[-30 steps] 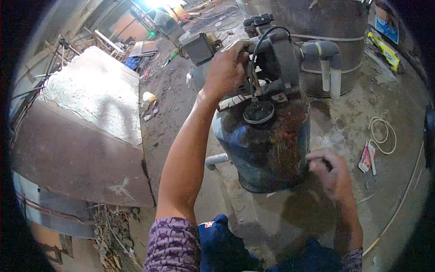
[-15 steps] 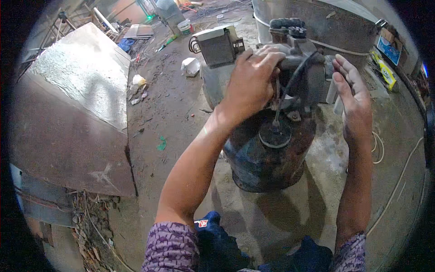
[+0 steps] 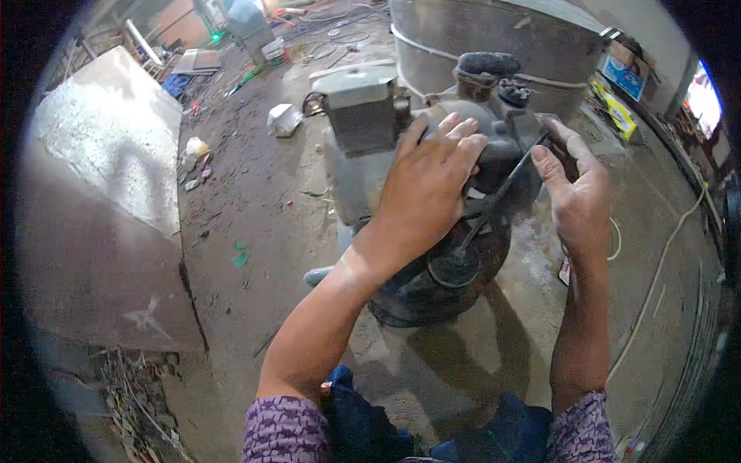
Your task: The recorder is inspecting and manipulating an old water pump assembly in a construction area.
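Observation:
A dark, greasy engine-like machine [image 3: 370, 189] stands upright on the floor in front of me. It has a grey box [image 3: 359, 116] at its upper left and a black cap [image 3: 513, 92] on top. My left hand [image 3: 436, 166] rests palm down over its upper body, fingers apart and curved. From a round black disc [image 3: 455, 266] low on its near side, a dark cable [image 3: 498, 201] slants up to the right. Its upper end meets the thumb and forefinger of my right hand [image 3: 575, 181], which looks closed on it. That hand's other fingers are partly hidden.
Behind the machine stands a large grey tank [image 3: 455, 38] with a pale band. At left lies a big brown slab [image 3: 100, 270] with a whitish sheet [image 3: 116, 139]. A pale hose [image 3: 656, 285] runs along the right floor. A yellow packet [image 3: 615, 112] lies farther back.
My right hand has come left to the machine, its thumb and forefinger closing at the cable's upper end. The cable leans further right. My left hand stays on the machine. The view has shifted.

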Available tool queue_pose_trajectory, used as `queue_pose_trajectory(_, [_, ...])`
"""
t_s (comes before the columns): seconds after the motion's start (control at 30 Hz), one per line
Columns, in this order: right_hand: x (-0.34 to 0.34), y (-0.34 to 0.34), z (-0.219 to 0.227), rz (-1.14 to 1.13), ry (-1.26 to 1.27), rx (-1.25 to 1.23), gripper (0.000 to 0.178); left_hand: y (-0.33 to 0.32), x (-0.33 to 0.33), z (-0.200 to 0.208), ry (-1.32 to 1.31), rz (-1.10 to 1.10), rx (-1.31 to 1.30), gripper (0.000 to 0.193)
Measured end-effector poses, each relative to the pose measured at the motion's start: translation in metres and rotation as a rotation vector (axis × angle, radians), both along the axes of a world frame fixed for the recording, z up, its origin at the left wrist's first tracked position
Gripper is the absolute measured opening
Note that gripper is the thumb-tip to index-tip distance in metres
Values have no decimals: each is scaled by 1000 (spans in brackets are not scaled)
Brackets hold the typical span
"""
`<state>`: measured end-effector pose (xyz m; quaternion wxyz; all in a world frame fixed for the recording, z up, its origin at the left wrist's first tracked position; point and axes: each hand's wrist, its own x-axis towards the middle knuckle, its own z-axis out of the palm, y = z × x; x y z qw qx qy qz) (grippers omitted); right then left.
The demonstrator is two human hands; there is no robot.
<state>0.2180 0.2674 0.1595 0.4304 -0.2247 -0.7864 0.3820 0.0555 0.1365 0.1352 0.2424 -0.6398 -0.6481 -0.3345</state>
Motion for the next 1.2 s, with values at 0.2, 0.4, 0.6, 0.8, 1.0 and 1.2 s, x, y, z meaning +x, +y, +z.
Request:
queue_pose_trajectory(0.2, [26,3,-4,11,45,-83,34,-9,33,-3,69,-8,-71,47])
queue_pose_trajectory(0.4, [33,6,-12,22,69,35,30,-9,43,5,17,36,-72,51])
queue_pose_trajectory(0.6, [31,4,-17,-29,126,51,30,-12,47,4,12,19,-108,40])
queue_pose_trajectory(0.8, [32,5,-15,-32,88,83,28,-49,47,-5,-233,-209,20,33])
queue_pose_trajectory(1.0, [24,2,-13,-70,3,55,26,-145,31,-48,-278,-160,-121,21])
queue_pose_trajectory(1.2, [16,-2,-12,-167,-28,151,25,-187,17,-100,-470,66,-325,30])
